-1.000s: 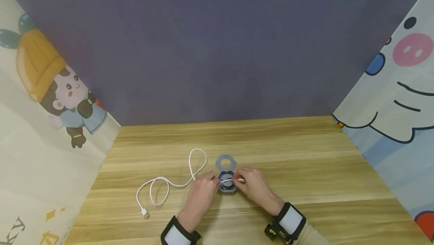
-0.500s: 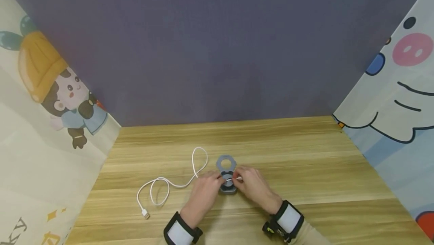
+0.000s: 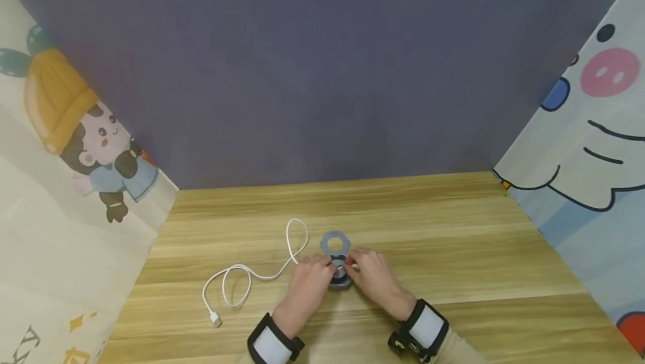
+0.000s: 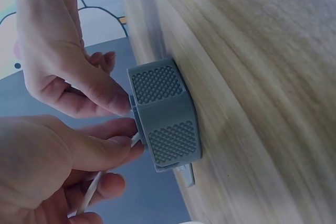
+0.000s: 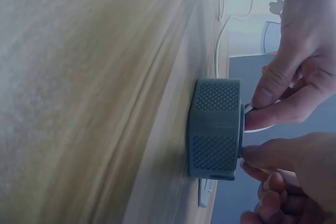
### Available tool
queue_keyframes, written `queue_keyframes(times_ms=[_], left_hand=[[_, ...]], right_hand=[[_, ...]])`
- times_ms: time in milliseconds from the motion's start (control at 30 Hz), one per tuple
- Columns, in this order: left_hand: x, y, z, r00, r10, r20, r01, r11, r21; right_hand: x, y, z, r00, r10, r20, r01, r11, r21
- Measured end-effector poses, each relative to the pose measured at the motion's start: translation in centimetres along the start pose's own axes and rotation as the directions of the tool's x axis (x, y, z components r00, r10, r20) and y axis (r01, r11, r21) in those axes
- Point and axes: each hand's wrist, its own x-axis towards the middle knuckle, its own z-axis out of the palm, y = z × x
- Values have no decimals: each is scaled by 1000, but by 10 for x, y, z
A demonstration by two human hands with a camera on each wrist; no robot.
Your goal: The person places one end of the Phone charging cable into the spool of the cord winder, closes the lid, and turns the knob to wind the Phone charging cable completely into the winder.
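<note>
Left hand: my left hand point(image 3: 307, 285) sits at the left edge of the grey case point(image 3: 339, 277), thumb and forefinger pinching the white cable point(image 3: 252, 274) right at the case's open top. The left wrist view shows the cable running out between my curled fingers point(image 4: 100, 182).
Right hand: my right hand point(image 3: 375, 283) is at the case's right edge, fingertips pinching the cable's near end over the opening. In the right wrist view the thumb point(image 5: 268, 85) presses at the case's upper rim.
Case: small, grey, with grid-textured side walls; it rests flat on the tabletop point(image 3: 453, 252) between my two hands. Its round lid point(image 3: 335, 242) lies open on the far side, seemingly joined at the rim.
Cable: from my left hand it trails leftward across the tabletop, making one loop near the lid and a second further left, ending in a USB plug point(image 3: 215, 318) near the front edge.
Surroundings: a dark purple wall point(image 3: 322, 73) behind, cartoon panels to either side.
</note>
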Motion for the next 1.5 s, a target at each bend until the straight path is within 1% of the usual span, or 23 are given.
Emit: queue_keyframes(times_ms=[133,233,333,533,667,767,933,1033,1167,1333,1500], left_hand=[[1,2,-1,1000,0,-12,0,1000,7],[2,3,-2,1000,-3,-9,3,1000,14],[2,4,-3,1000,-6,-3,6,1000,25],[2,5,-5,1000,-3,11,3,998,62],[3,6,-4,1000,-1,12,1,998,67],[3,6,-4,1000,-1,8,0,998,57],[3,6,-3,1000,-2,5,2,999,49],[3,6,-3,1000,-6,9,6,999,49],[3,6,-5,1000,-8,15,7,999,43],[3,6,-5,1000,-3,6,2,999,49],[3,6,-4,1000,3,2,-3,998,67]], right_hand=[[0,0,-1,1000,7,5,-7,1000,-2],[-1,2,-1,1000,3,6,-3,1000,5],[-2,4,0,1000,-8,8,8,1000,23],[-7,11,2,999,-45,21,45,999,23],[-10,15,3,998,-59,38,57,998,36],[-11,18,2,997,-50,58,46,997,62],[-11,23,-2,994,15,104,-31,987,158],[-11,26,-3,992,37,119,-59,980,189],[-10,31,-2,994,22,104,-39,986,164],[-10,34,0,996,5,87,-16,991,129],[-10,33,1,994,24,104,-35,994,107]])
